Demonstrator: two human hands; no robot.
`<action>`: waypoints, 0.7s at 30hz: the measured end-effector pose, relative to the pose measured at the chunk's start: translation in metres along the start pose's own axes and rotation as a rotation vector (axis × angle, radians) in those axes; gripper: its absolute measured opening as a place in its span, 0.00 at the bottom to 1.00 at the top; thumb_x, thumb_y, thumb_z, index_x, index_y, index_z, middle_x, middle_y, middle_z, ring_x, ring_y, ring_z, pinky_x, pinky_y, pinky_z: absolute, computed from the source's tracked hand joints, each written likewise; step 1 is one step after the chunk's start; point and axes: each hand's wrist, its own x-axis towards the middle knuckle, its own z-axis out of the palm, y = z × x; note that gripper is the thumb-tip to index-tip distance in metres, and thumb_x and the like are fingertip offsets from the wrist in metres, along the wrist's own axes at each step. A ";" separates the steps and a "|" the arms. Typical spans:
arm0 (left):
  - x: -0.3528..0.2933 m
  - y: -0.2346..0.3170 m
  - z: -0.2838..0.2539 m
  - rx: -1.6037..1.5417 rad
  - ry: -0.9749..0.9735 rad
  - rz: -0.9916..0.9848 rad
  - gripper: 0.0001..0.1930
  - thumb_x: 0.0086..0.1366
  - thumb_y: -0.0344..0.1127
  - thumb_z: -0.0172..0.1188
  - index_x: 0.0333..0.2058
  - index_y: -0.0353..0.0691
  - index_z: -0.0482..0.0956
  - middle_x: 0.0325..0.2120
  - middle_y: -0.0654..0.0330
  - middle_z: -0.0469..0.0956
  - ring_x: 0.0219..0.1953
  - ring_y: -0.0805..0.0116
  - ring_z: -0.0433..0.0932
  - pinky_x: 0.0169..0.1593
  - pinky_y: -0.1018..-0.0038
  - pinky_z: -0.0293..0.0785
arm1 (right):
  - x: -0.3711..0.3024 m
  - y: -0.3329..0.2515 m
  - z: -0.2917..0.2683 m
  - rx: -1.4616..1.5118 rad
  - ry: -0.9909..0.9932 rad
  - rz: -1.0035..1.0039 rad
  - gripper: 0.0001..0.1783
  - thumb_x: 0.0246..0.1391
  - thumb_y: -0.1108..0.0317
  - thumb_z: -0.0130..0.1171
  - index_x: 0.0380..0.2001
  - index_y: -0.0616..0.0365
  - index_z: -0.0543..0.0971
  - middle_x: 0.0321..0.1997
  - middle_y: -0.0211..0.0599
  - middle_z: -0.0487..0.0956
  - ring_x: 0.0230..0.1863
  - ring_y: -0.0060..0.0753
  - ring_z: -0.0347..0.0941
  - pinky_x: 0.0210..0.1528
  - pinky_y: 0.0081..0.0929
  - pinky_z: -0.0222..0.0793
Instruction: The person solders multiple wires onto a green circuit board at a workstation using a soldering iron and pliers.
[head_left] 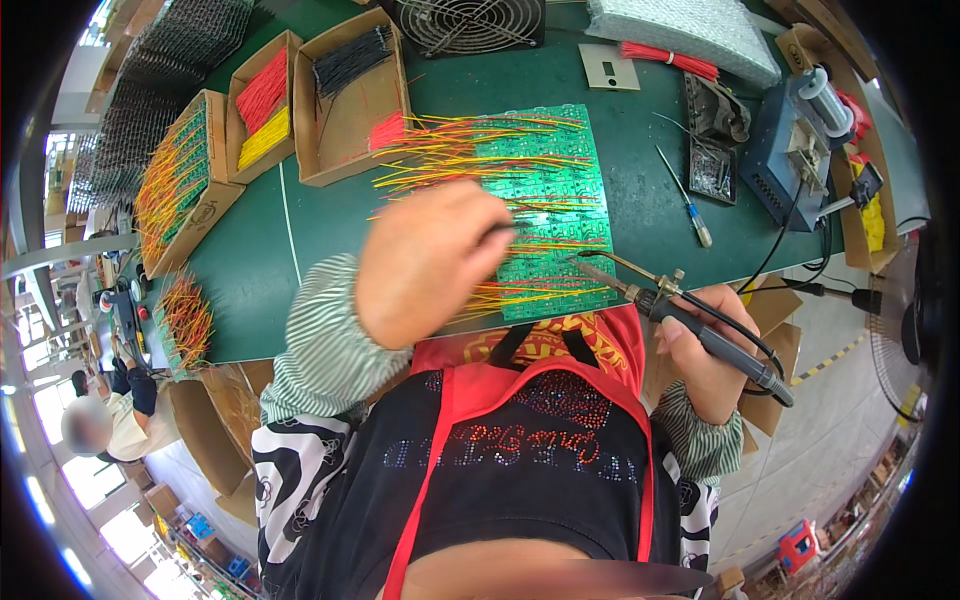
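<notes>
bright, even indoor light across green workbench (250, 300); windows (128, 540) at left rim blown out white. small glare spot on green circuit-board panel (556, 220). left hand (430, 258) soft, slightly smeared. co-worker's head (87, 427) at far left blurred; soft smear along bottom edge. fisheye bends bench edges; black vignette fills corners.

Green desk (640, 180), well loaded

PCB panel (560, 222) approx. ctr. L side: open cardbd boxes (340, 110), wire bunch (186, 315) nr edge. R side: screwdriver (697, 222), blk tray (712, 175), blue boxy unit (772, 155). Far side: fan (470, 25), sq. plate (608, 70), bubble-wrap pack (685, 32).
</notes>
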 end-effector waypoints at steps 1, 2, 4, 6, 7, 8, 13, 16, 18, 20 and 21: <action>0.000 0.003 0.009 -0.083 -0.111 0.049 0.07 0.53 0.32 0.60 0.27 0.35 0.75 0.23 0.55 0.72 0.25 0.58 0.74 0.29 0.68 0.69 | 0.000 -0.001 -0.001 -0.021 0.004 0.005 0.10 0.37 0.76 0.62 0.26 0.64 0.74 0.24 0.32 0.77 0.26 0.16 0.70 0.30 0.17 0.68; 0.001 0.004 0.016 -0.084 -0.110 0.049 0.07 0.53 0.32 0.60 0.27 0.35 0.75 0.23 0.55 0.72 0.25 0.58 0.74 0.29 0.68 0.69 | 0.000 -0.002 -0.002 -0.042 0.009 0.011 0.10 0.37 0.76 0.62 0.26 0.64 0.74 0.25 0.32 0.77 0.26 0.17 0.70 0.31 0.17 0.68; 0.003 0.003 0.028 -0.108 -0.188 0.078 0.08 0.54 0.34 0.59 0.28 0.36 0.75 0.23 0.55 0.72 0.27 0.57 0.73 0.30 0.66 0.68 | -0.001 -0.003 -0.002 -0.002 0.016 0.023 0.10 0.37 0.77 0.61 0.27 0.64 0.74 0.25 0.33 0.77 0.26 0.17 0.71 0.31 0.17 0.68; 0.007 0.001 0.037 -0.100 -0.210 0.082 0.08 0.54 0.35 0.59 0.28 0.36 0.75 0.23 0.55 0.72 0.28 0.56 0.73 0.31 0.66 0.68 | -0.002 -0.002 -0.003 0.039 0.026 0.036 0.10 0.37 0.78 0.61 0.27 0.64 0.73 0.26 0.33 0.77 0.27 0.17 0.71 0.31 0.17 0.68; 0.008 0.000 0.039 -0.089 -0.231 0.082 0.08 0.54 0.35 0.59 0.28 0.36 0.75 0.24 0.55 0.72 0.28 0.56 0.73 0.32 0.65 0.68 | -0.002 -0.002 -0.004 0.049 0.023 0.043 0.10 0.37 0.79 0.61 0.28 0.64 0.73 0.26 0.33 0.77 0.27 0.17 0.71 0.32 0.17 0.68; 0.008 -0.001 0.038 -0.090 -0.233 0.083 0.08 0.54 0.35 0.59 0.28 0.36 0.75 0.24 0.55 0.72 0.28 0.56 0.73 0.32 0.65 0.68 | -0.002 -0.002 -0.004 0.059 0.019 0.050 0.10 0.37 0.79 0.60 0.28 0.64 0.73 0.26 0.33 0.77 0.27 0.17 0.71 0.32 0.17 0.68; 0.010 -0.001 0.038 -0.110 -0.274 0.088 0.08 0.54 0.35 0.59 0.28 0.36 0.76 0.25 0.55 0.72 0.29 0.55 0.73 0.32 0.65 0.68 | 0.002 0.001 -0.004 0.020 0.009 0.030 0.10 0.37 0.78 0.61 0.27 0.64 0.73 0.25 0.33 0.77 0.27 0.17 0.71 0.31 0.16 0.68; 0.010 0.000 0.037 -0.107 -0.280 0.078 0.08 0.54 0.35 0.59 0.28 0.36 0.76 0.25 0.55 0.72 0.29 0.55 0.73 0.32 0.65 0.68 | 0.003 0.001 -0.002 0.032 0.001 0.046 0.10 0.37 0.78 0.61 0.27 0.64 0.74 0.25 0.32 0.77 0.27 0.16 0.70 0.31 0.16 0.67; 0.011 0.000 0.038 -0.104 -0.281 0.077 0.08 0.54 0.35 0.59 0.28 0.36 0.76 0.25 0.55 0.72 0.29 0.55 0.73 0.32 0.65 0.68 | 0.004 0.001 -0.002 0.046 -0.001 0.050 0.10 0.37 0.78 0.61 0.27 0.64 0.74 0.24 0.32 0.76 0.27 0.16 0.70 0.31 0.16 0.67; 0.011 -0.001 0.038 -0.100 -0.282 0.076 0.08 0.53 0.35 0.59 0.28 0.36 0.76 0.25 0.55 0.72 0.29 0.55 0.73 0.32 0.65 0.68 | 0.005 0.001 -0.003 -0.032 -0.019 0.024 0.10 0.37 0.78 0.61 0.27 0.64 0.74 0.24 0.32 0.76 0.26 0.16 0.70 0.31 0.16 0.67; 0.011 -0.001 0.038 -0.107 -0.284 0.077 0.08 0.53 0.35 0.59 0.28 0.36 0.76 0.25 0.55 0.72 0.29 0.55 0.73 0.32 0.65 0.68 | 0.005 0.001 -0.003 -0.033 -0.019 0.024 0.10 0.37 0.78 0.61 0.27 0.64 0.74 0.24 0.32 0.76 0.26 0.16 0.70 0.31 0.16 0.67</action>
